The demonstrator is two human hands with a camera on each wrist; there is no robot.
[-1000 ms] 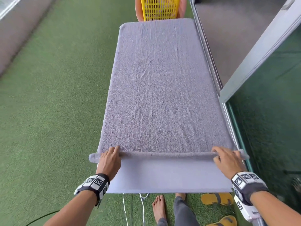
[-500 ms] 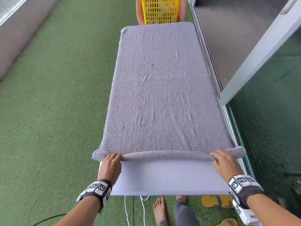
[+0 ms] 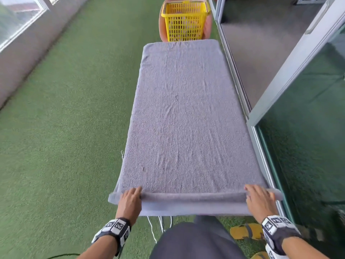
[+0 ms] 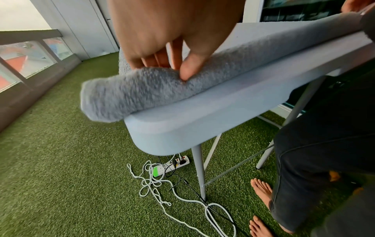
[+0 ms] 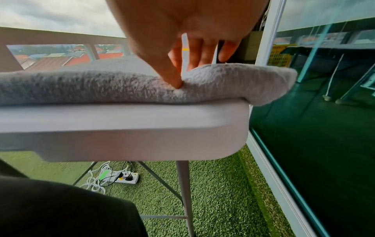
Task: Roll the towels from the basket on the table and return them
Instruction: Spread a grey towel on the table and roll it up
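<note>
A grey towel [image 3: 186,118] lies spread along the narrow table [image 3: 186,209]. Its near end is turned into a thin roll [image 3: 192,196] across the table's width. My left hand [image 3: 133,194] grips the roll's left end, thumb and fingers pinching it [image 4: 142,91]. My right hand [image 3: 255,193] grips the right end, with the thumb pressed into the roll [image 5: 81,86]. Both roll ends stick out past the table sides. The yellow basket [image 3: 184,21] stands beyond the far end on a pink seat.
Green artificial turf [image 3: 65,128] covers the floor on the left. A glass sliding door and its metal frame [image 3: 280,90] run close along the table's right side. Under the table lie a power strip and tangled white cables [image 4: 162,173]. Yellow sandals [image 3: 246,231] sit by my feet.
Both hands have turned the roll a little further away from me, and it looks slightly thicker. The head view has tilted up, showing the whole basket.
</note>
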